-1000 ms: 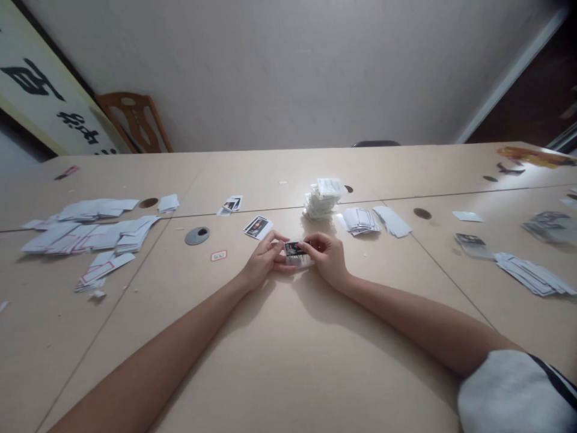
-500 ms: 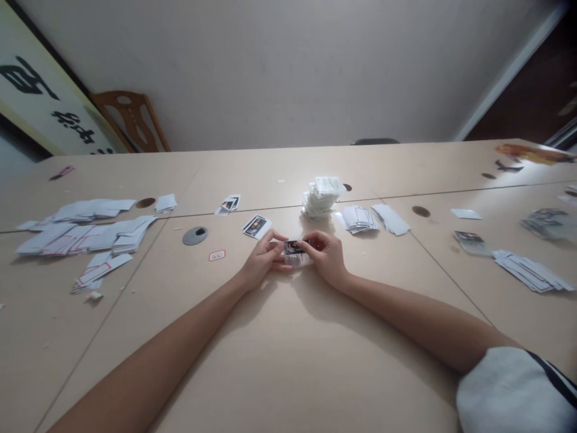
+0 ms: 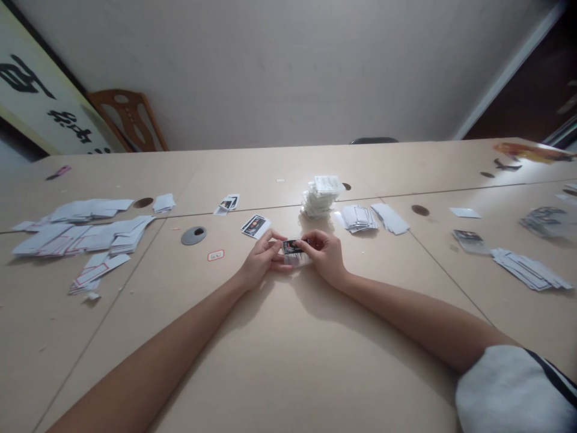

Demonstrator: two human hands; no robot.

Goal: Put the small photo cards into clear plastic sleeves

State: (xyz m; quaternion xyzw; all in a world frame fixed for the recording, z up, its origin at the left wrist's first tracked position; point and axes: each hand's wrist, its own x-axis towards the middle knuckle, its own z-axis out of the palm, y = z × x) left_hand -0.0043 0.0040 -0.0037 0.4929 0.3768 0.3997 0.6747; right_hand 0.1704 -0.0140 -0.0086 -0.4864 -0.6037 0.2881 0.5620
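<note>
Between my hands, just over the table, is a small clear plastic sleeve [image 3: 296,260] with a dark printed card [image 3: 291,246] at its upper part. My left hand [image 3: 264,257] grips the sleeve's left edge. On the right side, my right hand [image 3: 325,255] pinches the card and sleeve with the thumb on the front. How far the card sits inside the sleeve is too small to tell. Close behind my left hand lies a small pile of printed cards [image 3: 256,226]. A stack of clear plastic sleeves [image 3: 321,197] rises behind my right hand.
White paper slips [image 3: 81,234] spread across the left. Two piles of white cards [image 3: 359,218] lie right of the stack. Farther right are filled sleeves [image 3: 470,242] and more slips [image 3: 531,269]. A grey round cover [image 3: 193,235] and a red-framed label [image 3: 216,255] lie left of my hands.
The view has shifted very slightly. Both hands keep their hold on the card and sleeve, with almost no visible movement.
</note>
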